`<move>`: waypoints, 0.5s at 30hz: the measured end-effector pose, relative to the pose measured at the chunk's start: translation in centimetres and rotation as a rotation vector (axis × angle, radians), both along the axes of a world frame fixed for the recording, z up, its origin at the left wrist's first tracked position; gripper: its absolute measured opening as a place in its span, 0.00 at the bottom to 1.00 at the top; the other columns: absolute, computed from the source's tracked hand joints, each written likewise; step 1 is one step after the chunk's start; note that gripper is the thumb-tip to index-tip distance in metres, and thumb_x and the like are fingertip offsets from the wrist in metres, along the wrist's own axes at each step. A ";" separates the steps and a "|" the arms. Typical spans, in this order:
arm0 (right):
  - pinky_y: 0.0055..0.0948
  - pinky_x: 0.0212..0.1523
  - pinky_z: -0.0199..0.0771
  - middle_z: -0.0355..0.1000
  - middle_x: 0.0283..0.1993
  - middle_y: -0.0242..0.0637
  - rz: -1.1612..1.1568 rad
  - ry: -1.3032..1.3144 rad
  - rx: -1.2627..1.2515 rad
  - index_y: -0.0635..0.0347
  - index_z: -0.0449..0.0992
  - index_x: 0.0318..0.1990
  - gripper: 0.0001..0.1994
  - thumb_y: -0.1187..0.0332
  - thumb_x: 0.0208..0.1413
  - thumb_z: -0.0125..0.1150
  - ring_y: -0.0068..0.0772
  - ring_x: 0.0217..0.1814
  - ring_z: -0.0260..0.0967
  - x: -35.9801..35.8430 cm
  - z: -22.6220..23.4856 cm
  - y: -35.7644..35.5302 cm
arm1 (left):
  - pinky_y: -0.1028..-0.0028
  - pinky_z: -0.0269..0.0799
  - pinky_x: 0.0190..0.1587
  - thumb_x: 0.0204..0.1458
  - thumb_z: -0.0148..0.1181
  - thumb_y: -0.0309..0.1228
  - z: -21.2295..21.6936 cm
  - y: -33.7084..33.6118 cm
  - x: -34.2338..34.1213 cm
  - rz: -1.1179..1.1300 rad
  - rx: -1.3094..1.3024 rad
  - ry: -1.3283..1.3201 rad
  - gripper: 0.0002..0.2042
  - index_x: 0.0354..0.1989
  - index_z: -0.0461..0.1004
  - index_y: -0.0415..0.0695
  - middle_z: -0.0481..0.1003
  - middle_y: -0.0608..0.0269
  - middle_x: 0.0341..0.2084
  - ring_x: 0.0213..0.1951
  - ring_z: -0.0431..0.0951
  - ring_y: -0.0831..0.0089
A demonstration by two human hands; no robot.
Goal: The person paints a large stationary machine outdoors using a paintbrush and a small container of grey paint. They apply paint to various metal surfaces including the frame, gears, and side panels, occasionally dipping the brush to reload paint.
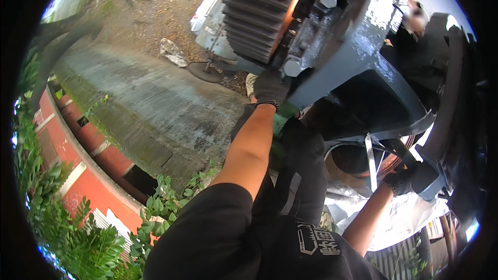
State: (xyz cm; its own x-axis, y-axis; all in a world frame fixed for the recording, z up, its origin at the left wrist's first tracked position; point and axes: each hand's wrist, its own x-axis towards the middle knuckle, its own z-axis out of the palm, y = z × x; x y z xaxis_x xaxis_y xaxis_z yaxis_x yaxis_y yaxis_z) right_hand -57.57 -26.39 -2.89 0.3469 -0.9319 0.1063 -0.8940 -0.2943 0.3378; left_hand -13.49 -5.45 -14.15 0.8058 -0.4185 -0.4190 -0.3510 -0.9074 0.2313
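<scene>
My left hand (271, 86), in a dark glove, reaches forward to the lower end of a finned motor housing (258, 15). Its fingers are hidden in the shadow beneath the housing, close to a large hex bolt (293, 67) on a dark, greasy metal block. Beside it slopes a glossy grey steel frame (337, 75). Low on the right, my right hand (398, 181), also dark-gloved, is against a dark metal beam end (429, 180). Dark glove and dark metal merge there, so its fingers cannot be made out.
A person (415, 19) is at the upper right, behind the frame. Left of me runs a weathered concrete ledge (140, 109), with a red-orange wall (78, 150) and leafy branches (67, 228) beyond. Silvery sheeting (399, 218) lies below my right arm. A round metal disc (205, 72) rests near the motor.
</scene>
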 end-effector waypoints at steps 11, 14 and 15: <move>0.43 0.59 0.74 0.79 0.57 0.48 -0.157 0.374 -0.045 0.62 0.77 0.61 0.23 0.54 0.72 0.51 0.45 0.57 0.77 1.2 -1.7 -1.9 | 0.51 0.78 0.52 0.54 0.63 0.52 0.8 -0.7 0.4 0.032 0.034 0.093 0.25 0.46 0.80 0.42 0.82 0.45 0.44 0.49 0.83 0.46; 0.44 0.59 0.74 0.78 0.57 0.49 -0.184 0.435 -0.073 0.63 0.77 0.60 0.23 0.54 0.71 0.51 0.46 0.57 0.76 1.0 -1.6 -1.5 | 0.51 0.79 0.52 0.53 0.64 0.51 0.8 -1.4 0.6 0.017 0.017 0.135 0.24 0.47 0.80 0.42 0.82 0.45 0.43 0.48 0.83 0.46; 0.44 0.59 0.74 0.78 0.57 0.49 -0.170 0.446 -0.064 0.63 0.77 0.60 0.23 0.53 0.71 0.51 0.47 0.57 0.76 1.3 -2.0 -1.7 | 0.51 0.79 0.51 0.53 0.65 0.51 1.2 -0.7 0.6 0.043 0.028 0.155 0.24 0.47 0.80 0.42 0.82 0.45 0.42 0.47 0.83 0.45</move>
State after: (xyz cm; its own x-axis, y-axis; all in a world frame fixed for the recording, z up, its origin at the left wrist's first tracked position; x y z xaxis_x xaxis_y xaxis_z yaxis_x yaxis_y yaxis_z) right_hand -56.24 -28.07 -4.87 0.2147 -0.9759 0.0404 -0.6913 -0.1226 0.7121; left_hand -12.85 -6.19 -12.97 0.7477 -0.3713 -0.5506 -0.2735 -0.9277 0.2542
